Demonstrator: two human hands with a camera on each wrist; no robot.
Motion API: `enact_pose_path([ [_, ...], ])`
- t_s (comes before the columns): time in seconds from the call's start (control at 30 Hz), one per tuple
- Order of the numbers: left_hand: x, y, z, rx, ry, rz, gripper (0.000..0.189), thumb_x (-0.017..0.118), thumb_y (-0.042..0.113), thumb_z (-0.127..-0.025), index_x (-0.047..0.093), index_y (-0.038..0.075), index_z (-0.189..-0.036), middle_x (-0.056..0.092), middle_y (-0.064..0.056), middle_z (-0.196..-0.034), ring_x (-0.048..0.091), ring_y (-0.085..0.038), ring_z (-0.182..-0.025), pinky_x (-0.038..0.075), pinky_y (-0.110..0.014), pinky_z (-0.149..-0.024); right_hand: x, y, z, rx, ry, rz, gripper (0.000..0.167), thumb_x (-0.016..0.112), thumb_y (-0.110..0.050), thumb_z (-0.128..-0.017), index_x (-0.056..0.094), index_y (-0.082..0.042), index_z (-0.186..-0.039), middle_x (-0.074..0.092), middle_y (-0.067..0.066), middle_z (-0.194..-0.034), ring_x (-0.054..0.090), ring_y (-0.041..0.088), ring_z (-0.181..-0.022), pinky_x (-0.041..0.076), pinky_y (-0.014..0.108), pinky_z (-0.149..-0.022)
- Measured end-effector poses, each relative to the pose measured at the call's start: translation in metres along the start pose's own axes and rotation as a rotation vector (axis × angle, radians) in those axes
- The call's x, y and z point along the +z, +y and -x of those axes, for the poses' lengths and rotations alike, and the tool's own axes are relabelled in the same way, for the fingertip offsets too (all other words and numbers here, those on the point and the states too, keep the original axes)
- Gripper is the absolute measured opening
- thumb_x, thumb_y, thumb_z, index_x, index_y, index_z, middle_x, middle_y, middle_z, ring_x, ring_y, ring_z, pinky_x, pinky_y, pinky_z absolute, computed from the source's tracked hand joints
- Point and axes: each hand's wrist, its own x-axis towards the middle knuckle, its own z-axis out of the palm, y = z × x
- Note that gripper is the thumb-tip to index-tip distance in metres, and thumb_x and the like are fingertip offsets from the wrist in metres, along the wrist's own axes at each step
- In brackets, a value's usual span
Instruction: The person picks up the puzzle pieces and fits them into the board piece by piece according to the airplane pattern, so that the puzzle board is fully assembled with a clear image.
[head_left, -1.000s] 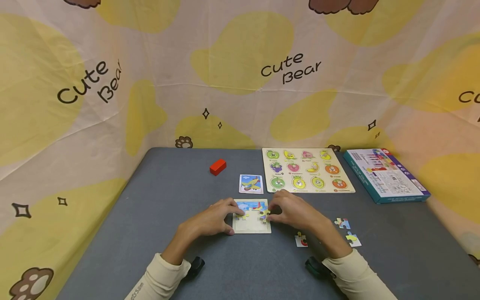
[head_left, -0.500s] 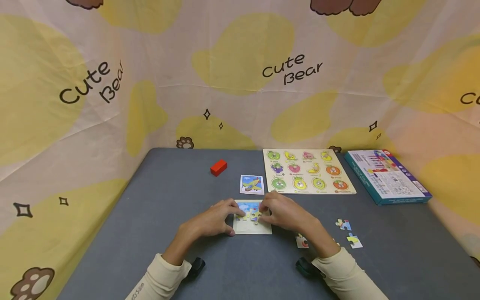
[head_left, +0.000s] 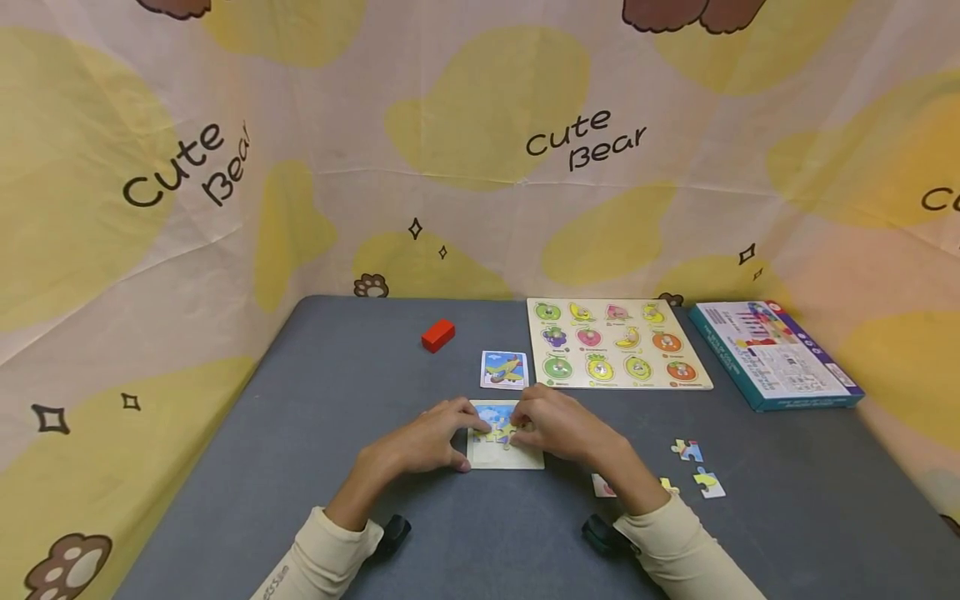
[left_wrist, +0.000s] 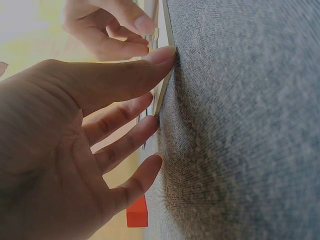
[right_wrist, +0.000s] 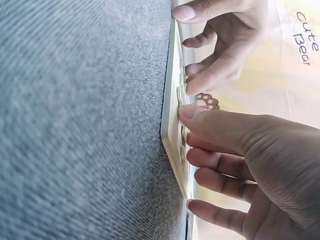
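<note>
A wooden puzzle board lies on the table with several picture pieces in its upper part. My left hand holds its left side. In the left wrist view the thumb is at the board's edge, while the index finger reaches over the pieces. My right hand is over the right half of the board and pinches a small puzzle piece low on it, next to the placed ones. The fingers hide much of this piece. Just behind the board lies a square picture card with a yellow plane.
Loose puzzle pieces lie to the right, some partly behind the right forearm. A red block stands at the back left. Farther back are a fruit board and a flat teal-edged box. Printed cloth hangs behind the table.
My right hand has moved left across the board with the puzzle piece, from its right edge to beside the placed pieces. The left hand has stayed in place.
</note>
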Motion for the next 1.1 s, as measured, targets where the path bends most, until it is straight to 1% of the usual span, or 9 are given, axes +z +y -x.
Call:
enact_pose_path([
  [0.27, 0.0002, 0.0009, 0.0015, 0.008, 0.007, -0.014, 0.053, 0.088, 0.007, -0.084, 0.073, 0.012, -0.135, 0.059, -0.005, -0.130, 0.054, -0.027, -0.122, 0.045, -0.053, -0.104, 0.0024, 0.0005, 0.0002, -0.011, 0.008, -0.013, 0.016, 0.083, -0.020, -0.093, 0.082, -0.011, -0.107, 0.072, -0.001, -0.106, 0.062, 0.015, -0.100, 0.055, 0.038, -0.088],
  [0.43, -0.0004, 0.0019, 0.0020, 0.000, 0.005, -0.008, 0.053, 0.088, 0.007, -0.085, 0.073, 0.012, -0.136, 0.059, -0.006, -0.132, 0.054, -0.028, -0.124, 0.045, -0.053, -0.105, 0.0022, 0.0003, -0.0002, -0.056, 0.011, -0.006, 0.017, 0.080, -0.020, -0.095, 0.083, -0.014, -0.110, 0.072, -0.002, -0.106, 0.062, 0.016, -0.102, 0.054, 0.039, -0.089],
  [0.63, -0.0009, 0.0025, 0.0031, 0.003, 0.005, -0.006, 0.054, 0.088, 0.007, -0.085, 0.073, 0.011, -0.136, 0.059, -0.006, -0.132, 0.053, -0.028, -0.124, 0.044, -0.054, -0.105, 0.0026, -0.0002, -0.0008, -0.086, 0.003, -0.010, 0.018, 0.079, -0.019, -0.096, 0.084, -0.014, -0.113, 0.070, -0.001, -0.102, 0.059, 0.013, -0.096, 0.053, 0.035, -0.084],
  [0.8, -0.0009, 0.0023, 0.0032, 0.005, -0.001, 0.001, 0.053, 0.087, 0.010, -0.087, 0.072, 0.011, -0.137, 0.059, -0.006, -0.132, 0.053, -0.027, -0.124, 0.044, -0.055, -0.105, 0.0041, -0.0011, -0.0007, -0.081, 0.006, -0.028, 0.017, 0.080, -0.019, -0.096, 0.084, -0.014, -0.112, 0.068, 0.000, -0.100, 0.056, 0.012, -0.092, 0.049, 0.031, -0.078],
  [0.93, -0.0005, 0.0016, 0.0029, 0.006, -0.001, -0.015, 0.052, 0.086, 0.013, -0.089, 0.072, 0.012, -0.138, 0.059, -0.005, -0.133, 0.053, -0.027, -0.124, 0.044, -0.054, -0.105, 0.0048, -0.0018, -0.0001, -0.065, 0.018, -0.024, 0.019, 0.082, -0.020, -0.094, 0.084, -0.013, -0.113, 0.067, 0.000, -0.099, 0.056, 0.013, -0.092, 0.050, 0.032, -0.080],
  [1.1, 0.0022, 0.0024, 0.0027, 0.056, 0.012, -0.071, 0.049, 0.086, 0.011, -0.089, 0.073, 0.010, -0.136, 0.061, -0.006, -0.134, 0.054, -0.028, -0.124, 0.043, -0.055, -0.105, 0.0063, -0.0015, 0.0006, -0.060, 0.036, -0.024, 0.021, 0.084, -0.021, -0.093, 0.084, -0.013, -0.113, 0.067, 0.000, -0.099, 0.057, 0.014, -0.092, 0.051, 0.034, -0.081],
])
